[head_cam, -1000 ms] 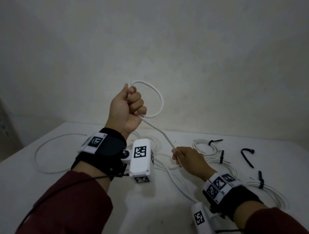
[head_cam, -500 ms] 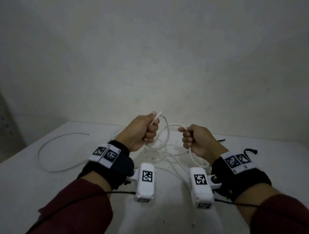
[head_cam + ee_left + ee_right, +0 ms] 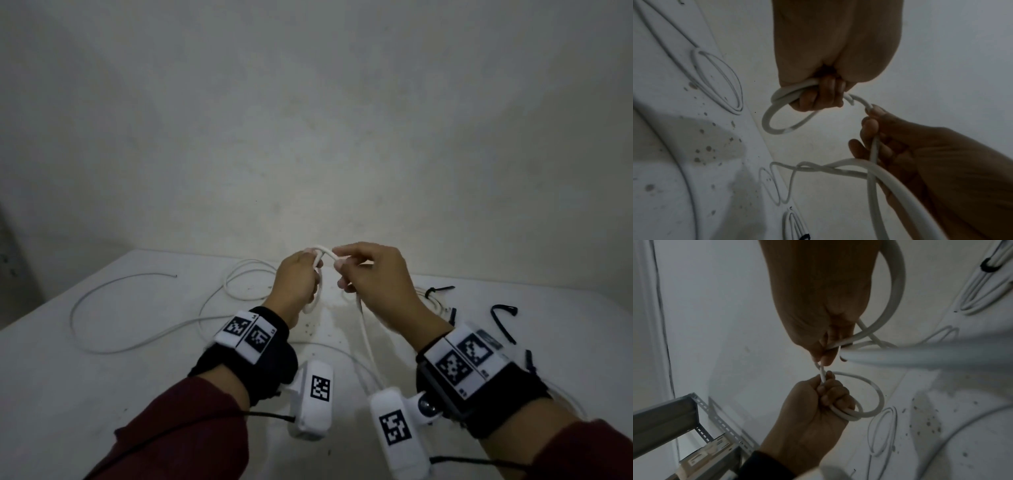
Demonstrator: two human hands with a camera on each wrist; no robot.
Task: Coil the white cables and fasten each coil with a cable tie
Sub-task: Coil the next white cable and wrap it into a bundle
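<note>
Coiling is mid-way, I'd say: left hand (image 3: pixel 297 278) fisted round a couple of small loops of white cable (image 3: pixel 774 120), right hand (image 3: pixel 373 277) pinching the strand just beside it, held above the table (image 3: pixel 102 394). Next move probably needs another loop fed across. Further back, tied coils (image 3: pixel 436 301), a loose black tie (image 3: pixel 503 317), bare wall (image 3: pixel 308 120).
</note>
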